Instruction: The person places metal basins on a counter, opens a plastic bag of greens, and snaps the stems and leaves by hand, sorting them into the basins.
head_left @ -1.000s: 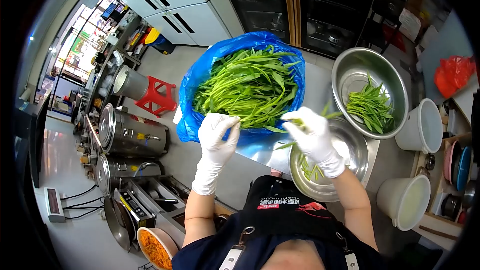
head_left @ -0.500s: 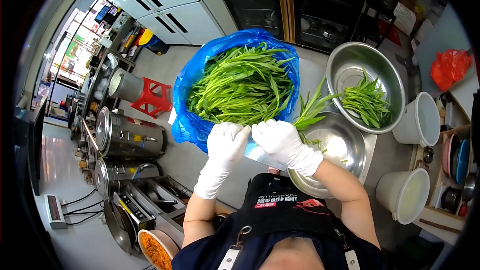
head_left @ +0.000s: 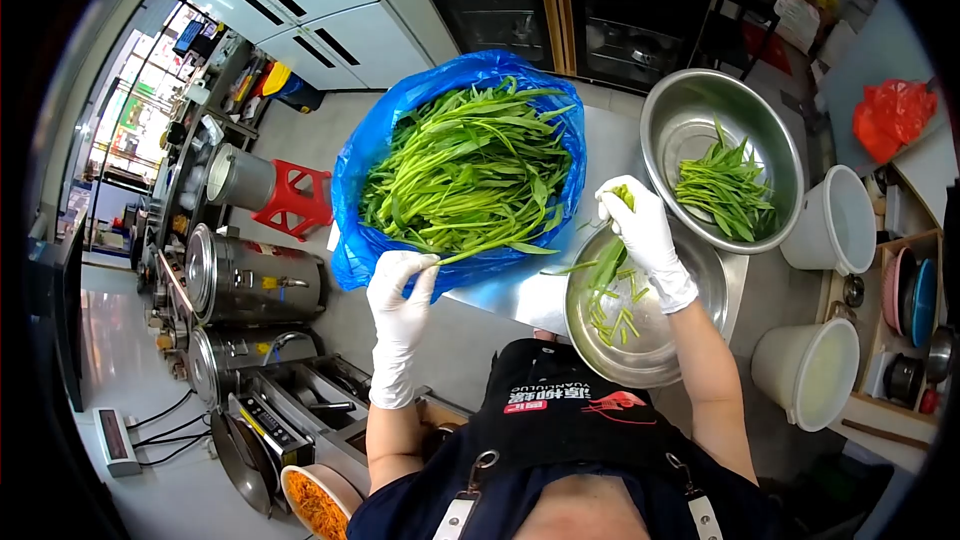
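White-gloved, my left hand (head_left: 399, 292) pinches the end of a water spinach stem (head_left: 470, 254) at the near edge of the blue plastic bag (head_left: 348, 255). The bag is heaped with long green water spinach (head_left: 470, 165). My right hand (head_left: 645, 232), also gloved, is closed around a small bunch of water spinach (head_left: 623, 196) above the lower steel basin (head_left: 690, 335); leaves hang below it. Short stem pieces (head_left: 615, 325) lie in that basin. Behind it, a deeper steel basin (head_left: 655, 115) holds a pile of leafy water spinach lengths (head_left: 725, 190).
A steel table (head_left: 500, 302) carries the bag and basins. White buckets (head_left: 805, 380) stand at the right. On the left are a red stool (head_left: 298, 200) and large steel pots (head_left: 255, 275). A bowl of orange shreds (head_left: 318, 505) sits at lower left.
My hands have moved apart, the left to the left along the bag's edge, the right up and right over the lower basin. More short stem pieces show in that basin.
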A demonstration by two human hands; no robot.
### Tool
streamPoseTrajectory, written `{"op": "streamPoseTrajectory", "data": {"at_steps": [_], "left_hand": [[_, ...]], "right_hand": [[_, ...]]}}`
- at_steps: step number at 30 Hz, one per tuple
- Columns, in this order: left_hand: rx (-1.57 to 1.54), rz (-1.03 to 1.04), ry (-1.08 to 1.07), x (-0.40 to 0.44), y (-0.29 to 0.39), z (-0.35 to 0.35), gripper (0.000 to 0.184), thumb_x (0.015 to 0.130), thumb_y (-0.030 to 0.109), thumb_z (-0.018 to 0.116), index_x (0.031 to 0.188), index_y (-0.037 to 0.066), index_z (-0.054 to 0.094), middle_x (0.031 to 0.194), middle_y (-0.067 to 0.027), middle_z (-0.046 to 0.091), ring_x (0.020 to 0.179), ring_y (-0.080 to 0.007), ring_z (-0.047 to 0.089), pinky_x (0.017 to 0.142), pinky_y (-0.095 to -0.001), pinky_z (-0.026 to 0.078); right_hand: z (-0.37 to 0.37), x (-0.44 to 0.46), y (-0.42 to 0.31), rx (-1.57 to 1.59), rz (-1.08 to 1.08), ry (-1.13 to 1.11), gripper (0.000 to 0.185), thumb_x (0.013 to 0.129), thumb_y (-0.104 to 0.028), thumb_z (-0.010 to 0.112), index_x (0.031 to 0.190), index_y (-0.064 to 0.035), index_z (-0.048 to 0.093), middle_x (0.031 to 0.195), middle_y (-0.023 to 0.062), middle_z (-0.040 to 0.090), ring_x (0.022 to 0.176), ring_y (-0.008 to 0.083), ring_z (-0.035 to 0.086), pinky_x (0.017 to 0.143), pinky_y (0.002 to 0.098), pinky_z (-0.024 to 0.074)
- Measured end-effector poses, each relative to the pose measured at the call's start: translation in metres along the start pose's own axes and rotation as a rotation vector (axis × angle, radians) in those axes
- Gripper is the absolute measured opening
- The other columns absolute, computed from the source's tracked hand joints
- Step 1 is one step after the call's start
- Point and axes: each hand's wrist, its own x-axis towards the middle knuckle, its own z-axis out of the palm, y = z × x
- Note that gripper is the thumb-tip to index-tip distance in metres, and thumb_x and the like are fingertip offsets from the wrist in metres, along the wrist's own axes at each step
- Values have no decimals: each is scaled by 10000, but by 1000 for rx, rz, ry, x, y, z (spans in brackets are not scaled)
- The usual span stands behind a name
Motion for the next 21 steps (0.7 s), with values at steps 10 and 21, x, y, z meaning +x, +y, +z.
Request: {"op": "streamPoseTrajectory", "data": {"at_steps": [10, 21], "left_hand": [[-168, 12, -20, 10, 9, 2, 156, 746, -76, 708, 867, 17, 677, 846, -88, 666, 791, -201, 615, 740, -293, 486], [-134, -249, -102, 9, 9, 24, 81, 777, 23, 715, 852, 18, 684, 806, -65, 653, 694, -167, 564, 653, -275, 457]], "right_hand": [[29, -12, -21, -572, -612, -223, 181, 856, -98, 629, 1033, -94, 663, 844, 88, 640, 743, 311, 640, 656, 384, 519], [5, 5, -7, 147, 147, 85, 178, 903, -133, 630, 980, 11, 700, 826, 30, 693, 700, 86, 587, 636, 231, 466]]}}
